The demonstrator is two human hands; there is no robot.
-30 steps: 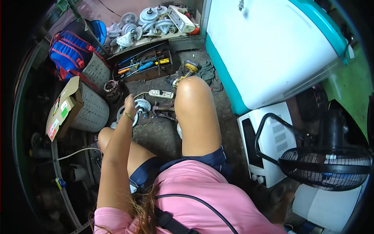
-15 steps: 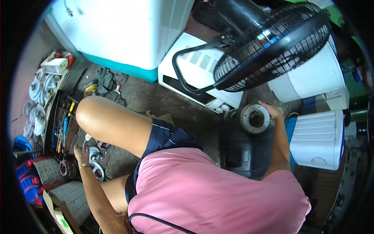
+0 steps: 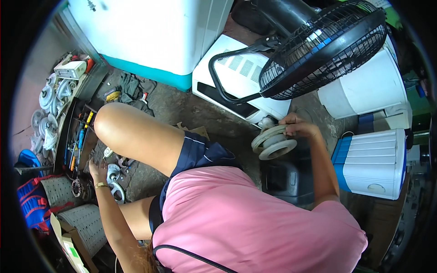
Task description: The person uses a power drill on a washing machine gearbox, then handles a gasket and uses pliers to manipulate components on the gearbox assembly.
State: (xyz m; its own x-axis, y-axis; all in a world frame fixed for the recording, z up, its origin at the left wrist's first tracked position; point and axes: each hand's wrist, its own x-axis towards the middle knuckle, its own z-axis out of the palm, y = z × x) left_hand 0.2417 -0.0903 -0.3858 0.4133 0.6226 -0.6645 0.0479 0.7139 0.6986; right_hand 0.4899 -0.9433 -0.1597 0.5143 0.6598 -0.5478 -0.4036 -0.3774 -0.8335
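Observation:
Over the black plastic case, a pale round flanged part (image 3: 274,144) with a ringed rim hangs tilted. The fingers of my right hand (image 3: 301,127) are closed on its upper right edge. Far to the left, my left hand (image 3: 94,172) reaches down beside a dark tray (image 3: 68,132) of screwdrivers; its fingers are dark and small, so their grip is unclear. A ring-shaped metal part (image 3: 77,187) lies next to that hand. On the floor to its right is a grey-white wheel-like part (image 3: 116,191).
A black fan (image 3: 318,54) leans over a white vented appliance (image 3: 241,68) ahead. A big white and teal cabinet (image 3: 141,63) stands at the back left. White-blue ribbed container (image 3: 371,164) stands at right. Several white wheel parts (image 3: 47,98) line the left shelf. Cloth (image 3: 129,88) lies on the floor.
My right hand has tipped the flanged part from face-up to a slant and moved it slightly left, gripping it from above. My left hand has shifted slightly upward.

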